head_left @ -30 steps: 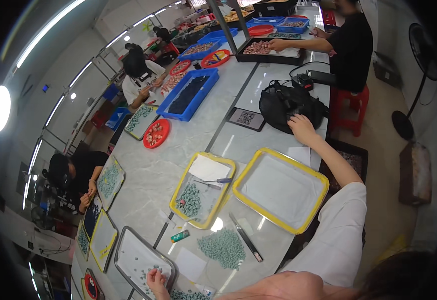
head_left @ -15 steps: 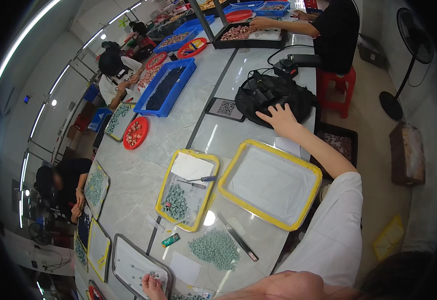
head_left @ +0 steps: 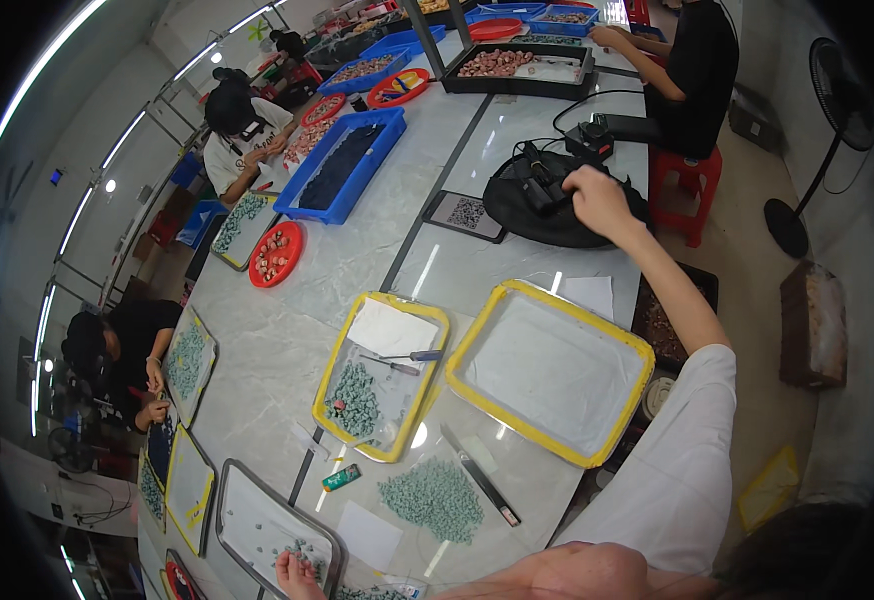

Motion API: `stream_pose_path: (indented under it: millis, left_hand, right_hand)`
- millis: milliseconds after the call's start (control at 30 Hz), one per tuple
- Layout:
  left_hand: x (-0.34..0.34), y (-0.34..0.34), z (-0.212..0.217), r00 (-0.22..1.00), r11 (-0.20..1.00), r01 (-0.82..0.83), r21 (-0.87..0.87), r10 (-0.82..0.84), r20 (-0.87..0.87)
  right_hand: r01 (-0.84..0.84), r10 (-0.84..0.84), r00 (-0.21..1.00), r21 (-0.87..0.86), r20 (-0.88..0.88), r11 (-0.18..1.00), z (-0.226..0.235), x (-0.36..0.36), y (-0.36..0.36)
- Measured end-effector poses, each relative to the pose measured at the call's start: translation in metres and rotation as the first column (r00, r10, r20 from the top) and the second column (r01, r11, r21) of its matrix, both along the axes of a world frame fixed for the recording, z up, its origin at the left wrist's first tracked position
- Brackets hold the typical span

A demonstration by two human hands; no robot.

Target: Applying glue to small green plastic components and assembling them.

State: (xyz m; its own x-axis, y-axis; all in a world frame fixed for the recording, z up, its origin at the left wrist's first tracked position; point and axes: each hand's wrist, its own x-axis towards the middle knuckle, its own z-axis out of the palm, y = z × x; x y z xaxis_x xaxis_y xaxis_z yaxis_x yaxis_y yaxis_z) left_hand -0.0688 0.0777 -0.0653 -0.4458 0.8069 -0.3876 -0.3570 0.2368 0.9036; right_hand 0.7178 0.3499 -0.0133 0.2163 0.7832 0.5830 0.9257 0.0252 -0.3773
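Note:
My right hand [head_left: 602,203] is closed over a black bag [head_left: 542,215], fingertips pinched together. What they hold, if anything, is hidden. A dark device with a cable [head_left: 589,138] lies beside the bag, and a phone [head_left: 465,216] lies to its left. At the lower edge a hand [head_left: 299,577] pinches its fingers over a grey-rimmed tray [head_left: 222,510] holding small teal pieces. Its arm is out of view, so I cannot tell whether it is my left hand or a neighbour's. Nearer me, a pile of teal pieces [head_left: 431,502] lies beside a box cutter [head_left: 487,487].
A yellow-rimmed tray [head_left: 640,392] sits below my right forearm. Another yellow-rimmed tray [head_left: 319,400] holds teal pieces, white paper and two screwdrivers. A green lighter-like item [head_left: 341,477] lies nearby. Co-workers sit around the table, and a fan [head_left: 786,228] stands at right.
My right hand has gone from spread fingers on the bag to closed fingers, a little farther right and up. The hand at the grey-rimmed tray has drawn its fingers together.

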Motion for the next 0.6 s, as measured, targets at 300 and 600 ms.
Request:
stream_pose_path:
  millis: [300,600]
  left_hand:
    - [0.009,0.001,0.01,0.951,0.99,0.13,0.057,-0.108,-0.288]
    - [0.002,0.008,0.011,-0.265,0.922,0.3,-0.245,-0.167,-0.95]
  right_hand:
    - [0.431,-0.481,0.871,-0.313,-0.103,0.846,0.0,0.11,0.092]
    - [0.573,-0.657,0.73,-0.358,-0.188,0.738,-0.033,0.11,0.116]
